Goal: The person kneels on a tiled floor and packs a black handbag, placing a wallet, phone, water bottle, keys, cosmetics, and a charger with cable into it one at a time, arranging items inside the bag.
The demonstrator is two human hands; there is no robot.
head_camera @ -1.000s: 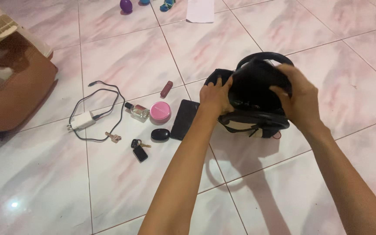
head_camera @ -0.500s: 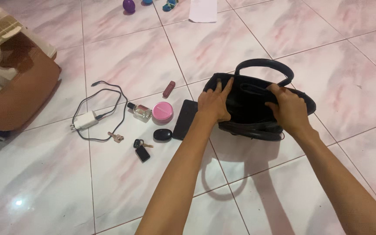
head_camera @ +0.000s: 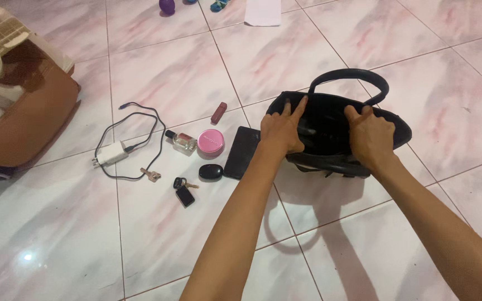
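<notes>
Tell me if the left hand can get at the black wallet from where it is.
Probably yes: the left hand rests on the bag rim right beside the wallet, with only bare floor between them.

Stuff scattered on the pink marble-look tile floor (head_camera: 157,72): a white charger (head_camera: 110,153) with its black cable looped around it, a small key (head_camera: 150,175), a car key fob (head_camera: 184,193), a black oval case (head_camera: 211,171), a round pink compact (head_camera: 210,142), a little clear perfume bottle (head_camera: 182,141), a reddish lipstick tube (head_camera: 218,112) and a flat black wallet (head_camera: 241,152). A brown bag (head_camera: 20,111) sits far left, and white paper (head_camera: 263,12) lies up top.
</notes>
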